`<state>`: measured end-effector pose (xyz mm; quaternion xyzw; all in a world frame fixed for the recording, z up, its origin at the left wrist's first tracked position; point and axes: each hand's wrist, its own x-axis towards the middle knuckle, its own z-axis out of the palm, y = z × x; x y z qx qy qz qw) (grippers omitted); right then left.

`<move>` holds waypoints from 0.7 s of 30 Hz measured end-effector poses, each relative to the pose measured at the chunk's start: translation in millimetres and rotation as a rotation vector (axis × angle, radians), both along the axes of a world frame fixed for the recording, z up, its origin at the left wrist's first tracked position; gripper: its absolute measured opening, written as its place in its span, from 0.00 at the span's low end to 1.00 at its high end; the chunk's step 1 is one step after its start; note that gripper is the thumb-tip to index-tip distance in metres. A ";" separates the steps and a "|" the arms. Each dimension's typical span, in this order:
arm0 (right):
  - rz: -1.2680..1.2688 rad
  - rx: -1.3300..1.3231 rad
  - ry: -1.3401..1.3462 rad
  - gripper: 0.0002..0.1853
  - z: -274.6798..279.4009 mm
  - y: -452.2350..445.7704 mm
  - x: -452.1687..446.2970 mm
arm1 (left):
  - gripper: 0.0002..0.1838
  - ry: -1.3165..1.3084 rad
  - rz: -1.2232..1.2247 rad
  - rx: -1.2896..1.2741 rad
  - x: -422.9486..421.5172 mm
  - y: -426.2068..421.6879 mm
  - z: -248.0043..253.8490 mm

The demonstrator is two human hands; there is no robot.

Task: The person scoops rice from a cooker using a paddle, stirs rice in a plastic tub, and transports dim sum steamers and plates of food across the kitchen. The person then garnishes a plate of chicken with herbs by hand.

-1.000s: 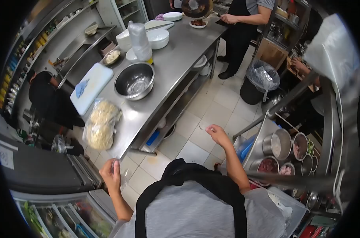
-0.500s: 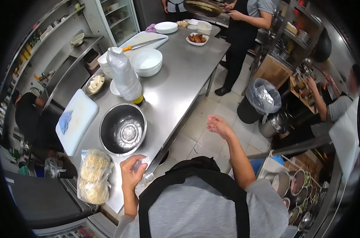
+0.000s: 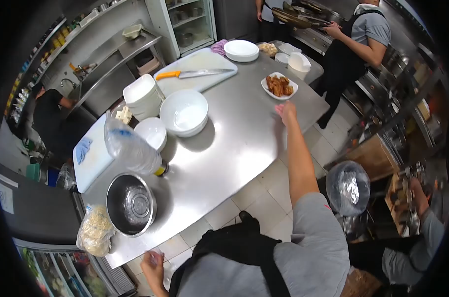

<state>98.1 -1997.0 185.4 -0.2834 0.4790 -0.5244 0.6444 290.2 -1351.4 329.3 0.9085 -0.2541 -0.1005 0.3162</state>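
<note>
My right hand (image 3: pixel 287 113) reaches over the far right part of the steel table (image 3: pixel 229 153), fingers apart and empty, just short of a white dish of browned food (image 3: pixel 279 86). Low in the view, my left hand (image 3: pixel 154 265) is closed around some clear crumpled plastic, beside the table's near edge. Near it on the table are a bag of noodles (image 3: pixel 96 231) and a steel bowl (image 3: pixel 131 204). A plastic-covered bottle (image 3: pixel 133 147) stands behind the bowl, near white bowls (image 3: pixel 184 112).
A knife (image 3: pixel 195 74) lies on a cutting board at the back. White plates (image 3: pixel 241 50) are stacked beyond. One person (image 3: pixel 365 39) holds a pan at the stove; others are at left, back and lower right. A lined bin (image 3: pixel 348 188) stands right of the table.
My view has shifted toward the table's far end. My right hand has moved forward to near the dish. My left hand has dropped away from the steel bowl, still holding the plastic.
</note>
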 end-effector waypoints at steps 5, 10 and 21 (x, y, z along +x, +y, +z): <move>-0.048 0.030 -0.016 0.18 -13.8 -41.2 25.9 | 0.09 0.256 0.097 0.045 -37.5 -4.3 4.6; -0.158 -0.074 0.025 0.16 -9.9 -26.4 22.6 | 0.08 0.038 0.179 -0.052 -47.6 22.9 -29.4; 0.576 -0.282 0.232 0.18 75.7 246.2 -5.5 | 0.18 0.194 0.535 0.057 -35.2 112.0 -26.5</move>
